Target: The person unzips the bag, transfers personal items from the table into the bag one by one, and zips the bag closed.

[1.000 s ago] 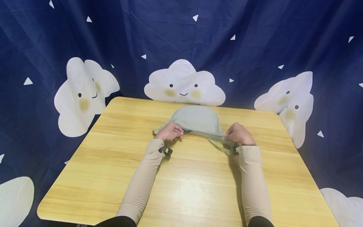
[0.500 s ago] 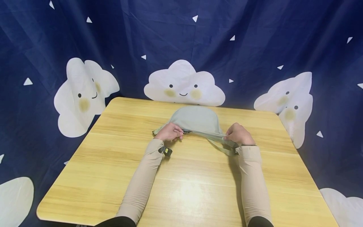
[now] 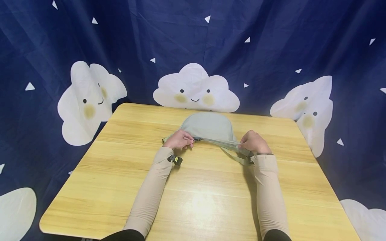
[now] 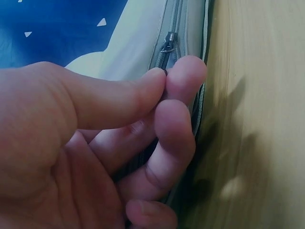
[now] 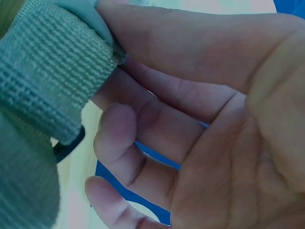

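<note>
A pale grey-green waist bag (image 3: 208, 126) lies on the wooden table, its zipped edge facing me. My left hand (image 3: 180, 140) pinches the dark zipper pull between thumb and index finger, near the bag's left end. In the left wrist view the metal zipper slider (image 4: 170, 40) sits just beyond those fingertips, and most of the pull is hidden by them. At the bag's right end my right hand (image 3: 254, 142) pinches the corner fabric. Close to its fingers, the right wrist view shows the woven strap (image 5: 57, 71); the exact pinch point is partly covered.
A loose strap (image 3: 238, 158) hangs in front of the bag's right side. The wooden table (image 3: 205, 201) extends towards me and to both sides. Behind it hangs a dark blue curtain (image 3: 181, 36) with white clouds. A small black device (image 3: 175, 160) sits at my left wrist.
My left hand has shifted very slightly to the left with the zipper pull. The right hand stays in place at the bag's right end.
</note>
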Action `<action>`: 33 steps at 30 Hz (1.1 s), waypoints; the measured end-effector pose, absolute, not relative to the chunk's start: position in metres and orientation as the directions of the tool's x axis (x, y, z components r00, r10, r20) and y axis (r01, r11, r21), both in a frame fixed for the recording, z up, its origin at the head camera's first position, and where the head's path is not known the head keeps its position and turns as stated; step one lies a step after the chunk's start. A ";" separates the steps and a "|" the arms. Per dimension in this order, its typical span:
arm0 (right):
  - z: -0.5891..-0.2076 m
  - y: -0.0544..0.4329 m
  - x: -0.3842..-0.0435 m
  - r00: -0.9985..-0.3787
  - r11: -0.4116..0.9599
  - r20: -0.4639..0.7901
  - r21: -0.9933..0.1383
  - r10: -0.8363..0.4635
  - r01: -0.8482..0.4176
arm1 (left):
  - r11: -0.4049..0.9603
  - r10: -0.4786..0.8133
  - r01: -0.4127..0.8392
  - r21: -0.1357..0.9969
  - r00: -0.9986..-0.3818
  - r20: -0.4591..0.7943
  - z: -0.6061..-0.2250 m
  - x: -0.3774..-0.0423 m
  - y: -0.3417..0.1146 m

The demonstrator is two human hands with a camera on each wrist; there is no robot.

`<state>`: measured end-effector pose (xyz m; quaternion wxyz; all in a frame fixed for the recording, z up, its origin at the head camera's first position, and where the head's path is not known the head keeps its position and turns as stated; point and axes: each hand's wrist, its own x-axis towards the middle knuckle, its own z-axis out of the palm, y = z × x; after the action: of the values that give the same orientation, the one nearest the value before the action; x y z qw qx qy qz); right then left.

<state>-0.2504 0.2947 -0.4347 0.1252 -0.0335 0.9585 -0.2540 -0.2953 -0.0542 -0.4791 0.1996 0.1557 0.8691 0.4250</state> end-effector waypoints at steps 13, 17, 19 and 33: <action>-0.435 0.297 -0.250 -0.965 0.867 -0.227 -0.498 -0.129 0.002 | 0.578 0.458 0.113 0.808 -0.865 -0.207 -0.479 -0.295 -0.054; -0.435 0.297 -0.251 -0.966 0.866 -0.226 -0.500 -0.126 0.004 | 0.575 0.456 0.106 0.811 -0.865 -0.211 -0.479 -0.295 -0.054; -0.435 0.296 -0.251 -0.965 0.865 -0.229 -0.502 -0.125 0.007 | 0.576 0.456 0.105 0.811 -0.865 -0.212 -0.478 -0.294 -0.054; -0.433 0.296 -0.251 -0.965 0.865 -0.223 -0.501 -0.137 -0.007 | 0.580 0.455 0.110 0.807 -0.866 -0.209 -0.479 -0.296 -0.056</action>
<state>-0.2508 0.2959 -0.4333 0.1267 -0.0378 0.9574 -0.2568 -0.2961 -0.0558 -0.4790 0.2015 0.1631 0.8657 0.4283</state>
